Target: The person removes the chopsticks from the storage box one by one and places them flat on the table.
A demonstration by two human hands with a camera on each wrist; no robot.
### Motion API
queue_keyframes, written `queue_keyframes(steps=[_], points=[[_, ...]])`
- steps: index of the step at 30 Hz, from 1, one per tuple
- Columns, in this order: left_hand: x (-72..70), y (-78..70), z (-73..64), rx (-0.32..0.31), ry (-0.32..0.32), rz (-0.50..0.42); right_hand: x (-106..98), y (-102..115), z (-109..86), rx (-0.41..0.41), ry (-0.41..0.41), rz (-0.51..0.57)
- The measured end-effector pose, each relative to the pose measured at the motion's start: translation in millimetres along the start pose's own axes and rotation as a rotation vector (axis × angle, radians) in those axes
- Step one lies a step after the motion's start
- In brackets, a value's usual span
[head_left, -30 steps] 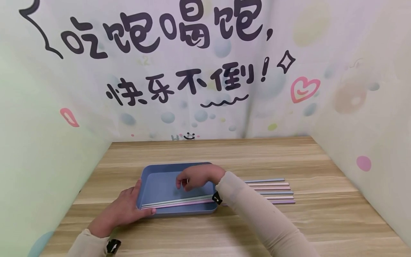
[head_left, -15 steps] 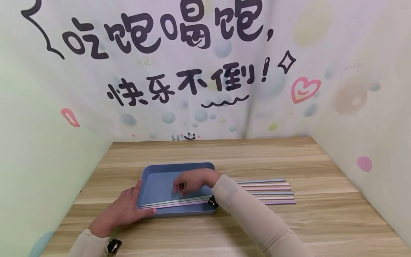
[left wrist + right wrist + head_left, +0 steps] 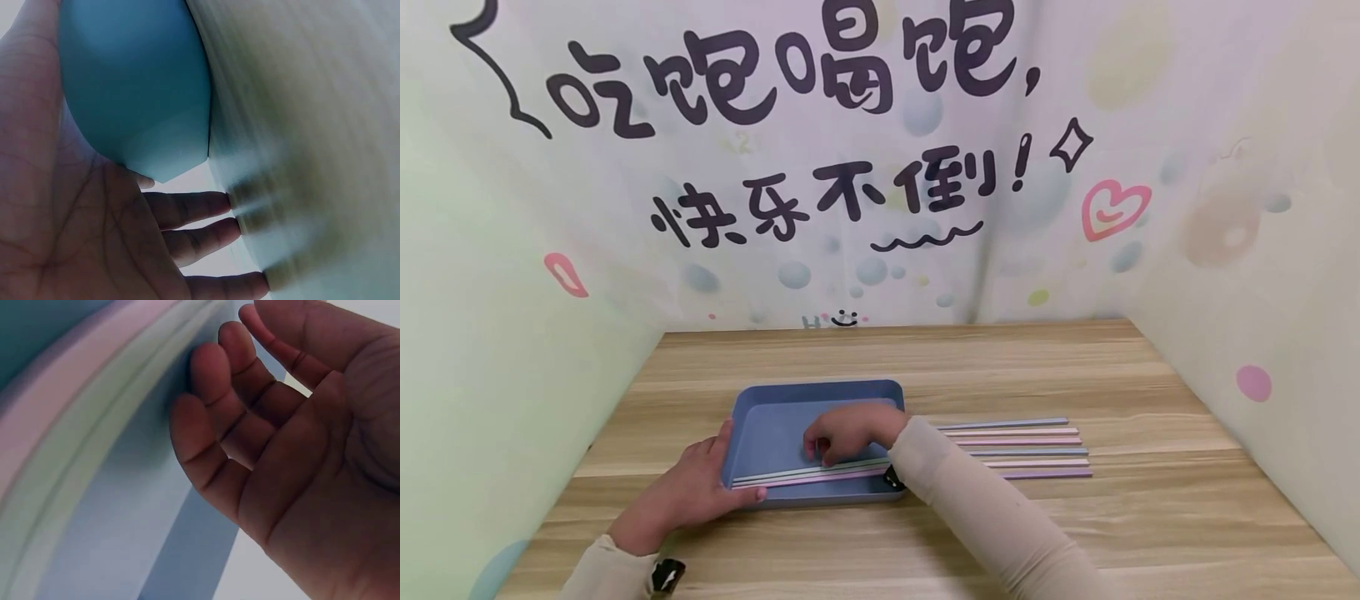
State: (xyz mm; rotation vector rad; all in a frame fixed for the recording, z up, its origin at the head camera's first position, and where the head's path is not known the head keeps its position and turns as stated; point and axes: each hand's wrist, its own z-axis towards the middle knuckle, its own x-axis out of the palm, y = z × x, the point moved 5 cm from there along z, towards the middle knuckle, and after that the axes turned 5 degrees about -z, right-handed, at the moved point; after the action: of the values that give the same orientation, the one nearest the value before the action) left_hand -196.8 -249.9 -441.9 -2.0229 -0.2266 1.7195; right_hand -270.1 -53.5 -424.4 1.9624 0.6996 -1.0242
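Observation:
A blue rectangular tray [image 3: 775, 393] lies on the table with several thin pastel chopsticks [image 3: 790, 478], green and pink, along its front side. My left hand [image 3: 696, 487] rests against the tray's near-left corner, thumb along the front rim. In the left wrist view its straight fingers [image 3: 200, 240] reach down to the tabletop beside the tray wall. Over the middle of the tray is my right hand [image 3: 846, 433], its fingers loosely bent and the fingertips right by the green chopsticks. The right wrist view shows nothing in its palm [image 3: 312, 481].
More chopsticks [image 3: 1030, 442] in blue, cream, pink and purple lie in a row to the right of the tray, partly hidden by my right sleeve [image 3: 985, 500]. A printed wall [image 3: 880, 275] stands behind the wooden table [image 3: 1150, 500], with side walls left and right.
My right hand has moved slightly left and down, closer to the chopsticks in the tray. The left hand stays at the tray's corner.

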Motion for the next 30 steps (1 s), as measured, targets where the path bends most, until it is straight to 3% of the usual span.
queue_keyframes(steps=[11, 30], points=[[-0.1, -1.7, 0.8, 0.005, 0.002, 0.002, 7.1, -3.0, 5.6, -0.034, -0.018, 0.013], [-0.4, -4.7, -0.4, 0.013, -0.012, 0.013, 9.2, 2.9, 7.4, 0.033, -0.052, -0.008]])
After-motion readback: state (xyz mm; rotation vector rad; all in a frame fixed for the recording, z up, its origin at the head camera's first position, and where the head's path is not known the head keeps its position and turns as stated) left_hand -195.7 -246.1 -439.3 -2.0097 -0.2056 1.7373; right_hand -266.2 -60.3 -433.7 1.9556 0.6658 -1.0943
